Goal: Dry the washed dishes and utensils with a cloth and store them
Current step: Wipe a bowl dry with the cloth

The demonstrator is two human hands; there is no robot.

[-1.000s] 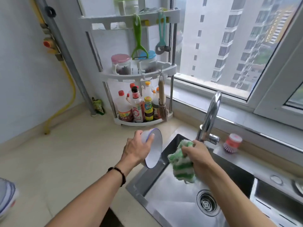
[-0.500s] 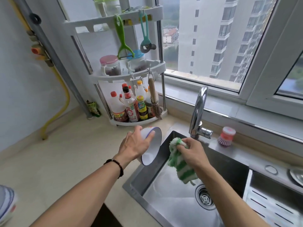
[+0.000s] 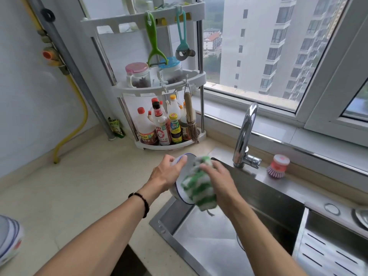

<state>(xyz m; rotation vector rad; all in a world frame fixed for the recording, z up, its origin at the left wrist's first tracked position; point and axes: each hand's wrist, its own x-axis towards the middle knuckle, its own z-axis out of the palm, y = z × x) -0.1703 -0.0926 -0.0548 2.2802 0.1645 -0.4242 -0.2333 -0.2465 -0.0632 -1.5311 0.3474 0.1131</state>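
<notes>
Bowl [image 3: 184, 177] — white, blue-rimmed, likely rigid, breakable, slick if wet; tilted over the sink's [image 3: 199, 242] near-left corner. Left hand [image 3: 166, 174] grasps its rim and back — a sound hold. Right hand [image 3: 220, 179] clenches soft green-striped cloth [image 3: 196, 188] against the inside.

A home kitchen in a high-rise flat is shown. A stainless steel sink [image 3: 209, 246] with a chrome tap [image 3: 246, 136] is set into a beige countertop [image 3: 69, 196] under a window [image 3: 278, 46], through which tall apartment blocks are seen. Sauce bottles [image 3: 161, 126], spice jars [image 3: 139, 75] and a hanging peeler [image 3: 154, 40] are kept on a white corner rack [image 3: 159, 88], and a dish brush [image 3: 278, 166] is placed beside the tap.
</notes>
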